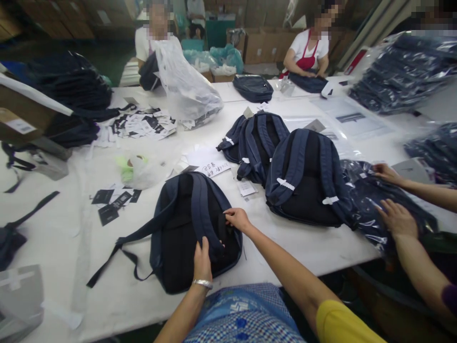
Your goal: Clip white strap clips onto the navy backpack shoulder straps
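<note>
A navy and black backpack (174, 238) lies on the white table in front of me, its back panel and shoulder straps facing up. My left hand (203, 261) is closed on the lower part of its right shoulder strap (202, 214). Near the bag's right edge, my right hand (237, 219) pinches a dark strip that looks like strap webbing (222, 226). The left strap's loose webbing (103, 264) trails over the table. Several more backpacks (303, 176) lie just beyond, with white wraps around their straps.
Black tags (112, 205) and a pile of tags (144, 123) lie at left. A co-worker's hands (398, 216) press on a plastic-bagged backpack (371, 200) at right. Bagged backpacks (403, 71) are stacked behind. Two people work across the table (200, 324).
</note>
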`<state>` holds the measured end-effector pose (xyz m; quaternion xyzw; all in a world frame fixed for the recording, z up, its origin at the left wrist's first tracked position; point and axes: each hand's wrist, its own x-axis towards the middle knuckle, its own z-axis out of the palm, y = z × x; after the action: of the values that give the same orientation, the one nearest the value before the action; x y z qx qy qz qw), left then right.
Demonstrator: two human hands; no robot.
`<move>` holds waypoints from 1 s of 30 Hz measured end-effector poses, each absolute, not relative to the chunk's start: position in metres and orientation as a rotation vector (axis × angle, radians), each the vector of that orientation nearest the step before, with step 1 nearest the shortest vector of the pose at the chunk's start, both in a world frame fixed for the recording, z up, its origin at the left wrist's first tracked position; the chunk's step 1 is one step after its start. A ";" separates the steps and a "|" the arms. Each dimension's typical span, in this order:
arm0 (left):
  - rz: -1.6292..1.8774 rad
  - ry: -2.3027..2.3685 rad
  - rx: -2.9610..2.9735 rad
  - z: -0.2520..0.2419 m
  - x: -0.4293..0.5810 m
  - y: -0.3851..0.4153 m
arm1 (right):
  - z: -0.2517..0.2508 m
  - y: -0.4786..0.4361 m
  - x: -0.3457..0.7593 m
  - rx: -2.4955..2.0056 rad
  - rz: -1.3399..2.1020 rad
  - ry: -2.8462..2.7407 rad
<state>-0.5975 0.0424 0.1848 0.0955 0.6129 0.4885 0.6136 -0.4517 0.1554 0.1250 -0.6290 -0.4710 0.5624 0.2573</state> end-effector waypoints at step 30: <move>0.779 1.460 0.390 0.158 -0.570 0.053 | 0.175 0.077 -0.422 -1.768 1.331 -1.692</move>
<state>-0.5698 0.0533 0.1576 0.1726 0.6453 0.3443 0.6598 -0.4218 0.0774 0.1751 -0.6245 -0.5978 0.4704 0.1771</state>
